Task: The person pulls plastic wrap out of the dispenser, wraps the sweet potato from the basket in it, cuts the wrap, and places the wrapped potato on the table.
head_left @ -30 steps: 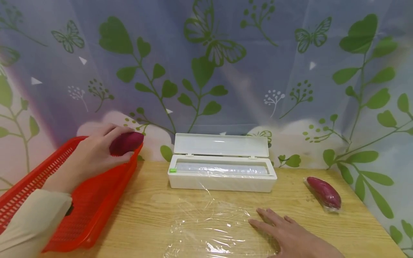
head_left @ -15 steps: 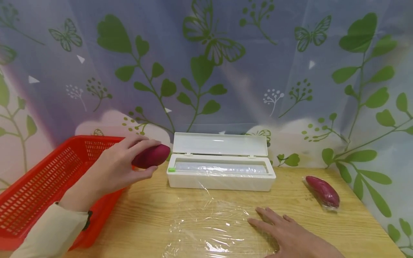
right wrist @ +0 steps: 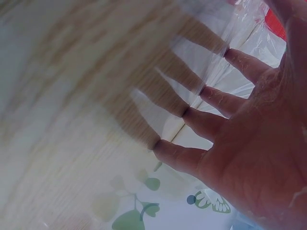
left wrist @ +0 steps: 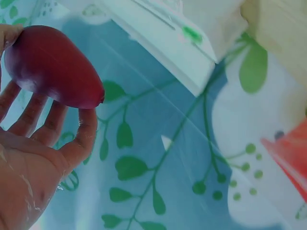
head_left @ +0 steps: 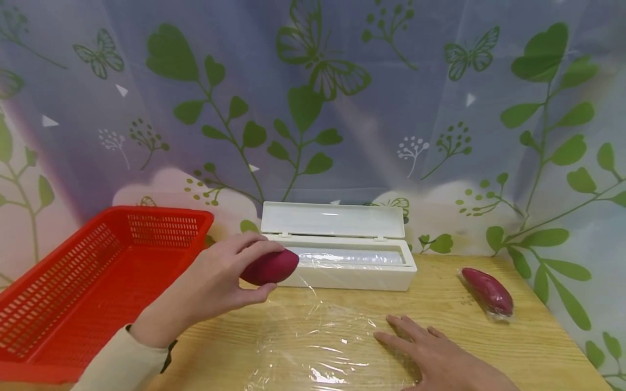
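Note:
In the head view my left hand [head_left: 210, 288] pinches a purple-red sweet potato [head_left: 271, 267] between thumb and fingers, in the air in front of the left end of a white cling film box [head_left: 354, 278]. In the left wrist view the smooth sweet potato [left wrist: 55, 67] lies across the fingertips. Clear cling film [head_left: 323, 347] runs out of the box and spreads wrinkled over the table. My right hand [head_left: 440, 355] lies with fingers spread at the film's right side. The right wrist view shows that hand's fingertips [right wrist: 163, 148] touching down on the surface.
A red plastic basket [head_left: 207, 228] stands at the left. Over on the right, a film-wrapped sweet potato [head_left: 489, 293] lies on the wooden table [head_left: 533, 347]. The box's lid [head_left: 332, 219] is raised against a patterned curtain [head_left: 362, 136] at the back.
My left hand has carried the sweet potato from above the basket rightward and toward me, to the front of the box. The right hand has stayed in place.

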Demonstrator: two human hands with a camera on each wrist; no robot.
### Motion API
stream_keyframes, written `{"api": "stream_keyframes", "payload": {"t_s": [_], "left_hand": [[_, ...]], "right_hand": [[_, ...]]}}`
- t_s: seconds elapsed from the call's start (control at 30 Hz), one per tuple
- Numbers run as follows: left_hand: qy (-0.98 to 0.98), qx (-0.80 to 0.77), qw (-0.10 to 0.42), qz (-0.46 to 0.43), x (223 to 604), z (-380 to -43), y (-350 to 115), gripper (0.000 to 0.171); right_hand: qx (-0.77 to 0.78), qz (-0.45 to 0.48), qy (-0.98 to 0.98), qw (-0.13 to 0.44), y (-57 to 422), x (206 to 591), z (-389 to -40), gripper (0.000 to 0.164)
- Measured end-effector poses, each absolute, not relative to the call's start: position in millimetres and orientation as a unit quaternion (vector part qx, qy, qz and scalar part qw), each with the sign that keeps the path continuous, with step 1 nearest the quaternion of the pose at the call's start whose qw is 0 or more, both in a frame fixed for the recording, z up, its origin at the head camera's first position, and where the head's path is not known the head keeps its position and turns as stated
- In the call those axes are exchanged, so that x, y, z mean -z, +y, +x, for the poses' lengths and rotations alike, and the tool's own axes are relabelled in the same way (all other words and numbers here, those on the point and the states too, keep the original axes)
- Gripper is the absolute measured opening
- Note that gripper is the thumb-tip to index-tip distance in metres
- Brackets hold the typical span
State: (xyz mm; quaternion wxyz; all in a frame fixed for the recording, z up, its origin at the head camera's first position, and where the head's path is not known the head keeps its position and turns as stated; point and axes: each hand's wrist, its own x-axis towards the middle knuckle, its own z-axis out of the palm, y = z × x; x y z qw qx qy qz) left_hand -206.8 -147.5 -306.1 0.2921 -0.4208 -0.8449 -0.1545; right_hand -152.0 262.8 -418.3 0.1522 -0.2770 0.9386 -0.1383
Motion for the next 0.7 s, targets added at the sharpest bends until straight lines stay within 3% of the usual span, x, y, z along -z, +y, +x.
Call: {"api": "stream_keyframes", "payload": {"t_s": [0.3,0.7], "left_hand": [[-0.840,0.156,0.277,-0.439,318.2,-209.3,-118.2,0.049],[-0.847,0.185,0.191,-0.460,343.2,-205.8,-86.8,0.051]], "right_hand": [[0.138,-0.267,0.939,0.168,263.7,416.5,-152.8,0.093],[0.129,-0.246,0.944,0.176,259.6,416.3,-153.1,0.092]]}}
